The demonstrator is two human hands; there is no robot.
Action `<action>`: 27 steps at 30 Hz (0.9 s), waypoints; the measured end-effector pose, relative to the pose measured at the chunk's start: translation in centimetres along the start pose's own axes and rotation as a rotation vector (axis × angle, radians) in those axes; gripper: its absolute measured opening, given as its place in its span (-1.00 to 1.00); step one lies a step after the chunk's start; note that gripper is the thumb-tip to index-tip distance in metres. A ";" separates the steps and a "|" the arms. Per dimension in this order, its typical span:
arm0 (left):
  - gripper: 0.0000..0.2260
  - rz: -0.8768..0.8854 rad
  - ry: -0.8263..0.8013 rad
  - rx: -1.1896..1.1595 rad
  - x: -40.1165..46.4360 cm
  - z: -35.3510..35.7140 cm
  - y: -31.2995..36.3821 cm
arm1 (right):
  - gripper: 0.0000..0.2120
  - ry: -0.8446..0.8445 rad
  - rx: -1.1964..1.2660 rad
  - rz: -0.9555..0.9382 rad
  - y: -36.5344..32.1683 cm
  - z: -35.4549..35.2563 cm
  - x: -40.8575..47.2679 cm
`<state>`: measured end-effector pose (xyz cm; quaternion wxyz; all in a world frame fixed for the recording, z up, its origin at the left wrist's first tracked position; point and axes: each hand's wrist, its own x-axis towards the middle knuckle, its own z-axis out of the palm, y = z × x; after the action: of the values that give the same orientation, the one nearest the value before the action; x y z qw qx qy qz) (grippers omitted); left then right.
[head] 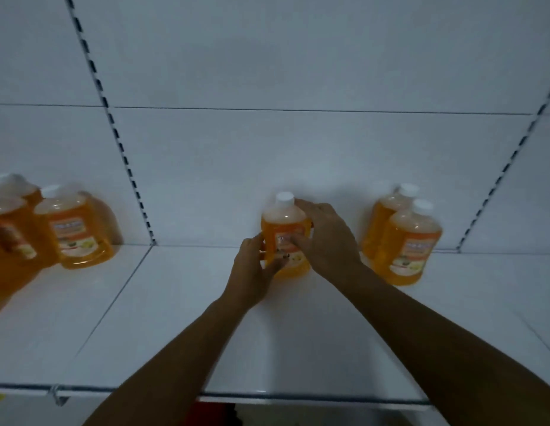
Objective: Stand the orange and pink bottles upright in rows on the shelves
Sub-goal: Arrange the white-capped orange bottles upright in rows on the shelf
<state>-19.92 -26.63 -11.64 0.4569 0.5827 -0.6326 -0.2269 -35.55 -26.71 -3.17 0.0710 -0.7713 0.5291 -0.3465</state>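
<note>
An orange bottle [282, 224] with a white cap stands upright at the back middle of the white shelf [181, 318]. My left hand [252, 272] grips its lower left side. My right hand [326, 241] wraps around its right side and shoulder, with the thumb on the label. Two more orange bottles [405, 241] stand upright to the right, one behind the other. On the neighbouring shelf section at the left stand several orange bottles [73, 229], partly cut off by the frame edge.
A white back panel with slotted uprights [113, 124] rises behind the shelf. The shelf's front edge [267, 396] runs across the bottom, with something red below it.
</note>
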 end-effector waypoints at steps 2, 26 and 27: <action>-0.57 0.044 -0.038 -0.019 1.0 2.4 1.0 | -0.40 0.016 -0.036 0.032 1.8 -1.5 0.1; -0.62 0.023 -0.021 0.105 5.0 9.4 4.3 | -0.07 0.046 0.009 0.178 7.1 -1.0 0.1; -0.58 -0.003 -0.038 0.127 4.8 9.2 4.4 | -0.06 0.051 0.009 0.184 6.9 -1.0 -0.1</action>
<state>-29.55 -32.49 -10.99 0.4067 0.6071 -0.6533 -0.1979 -41.43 -29.36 -5.77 0.0926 -0.7099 0.5978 -0.3606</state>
